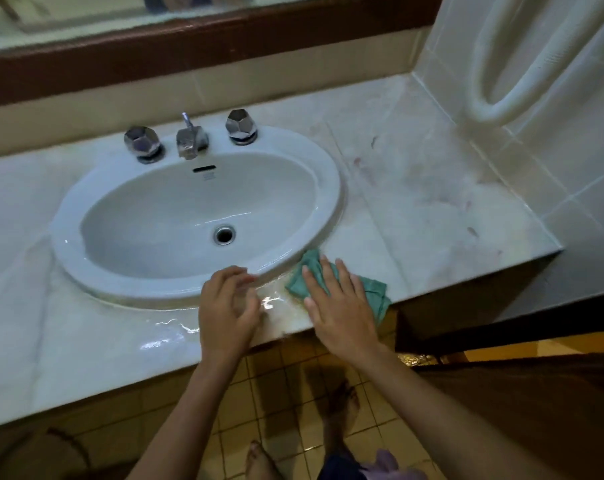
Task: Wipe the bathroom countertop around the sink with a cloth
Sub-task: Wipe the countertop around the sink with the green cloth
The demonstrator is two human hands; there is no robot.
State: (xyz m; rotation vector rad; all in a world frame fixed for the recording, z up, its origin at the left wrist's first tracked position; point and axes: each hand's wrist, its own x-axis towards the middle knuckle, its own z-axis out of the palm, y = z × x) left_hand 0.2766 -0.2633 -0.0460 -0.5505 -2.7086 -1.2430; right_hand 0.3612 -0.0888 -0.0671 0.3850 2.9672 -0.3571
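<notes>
A bare foot [259, 460] is standing on the yellow floor tiles [276, 386] at the bottom. Two arms are reaching up over the front edge of the countertop [432, 202].

The right hand [338, 303] is lying flat on the green cloth [375, 292], with its fingers straight and spread, pressing down. The cloth is sitting on the countertop near the front edge, just to the right of the sink [71, 251], and one corner is touching the sink's rim.

The left hand [229, 306] is holding nothing. Its fingers are bending a little and it is looking blurry, right by the front rim of the sink. The counter beside it is shining wet.

Farther back, a silver tap [189, 140] is standing between two silver knobs [142, 143]. Behind them a mirror [85, 15] is hanging, and a white rail [522, 64] is hanging on the right wall.
</notes>
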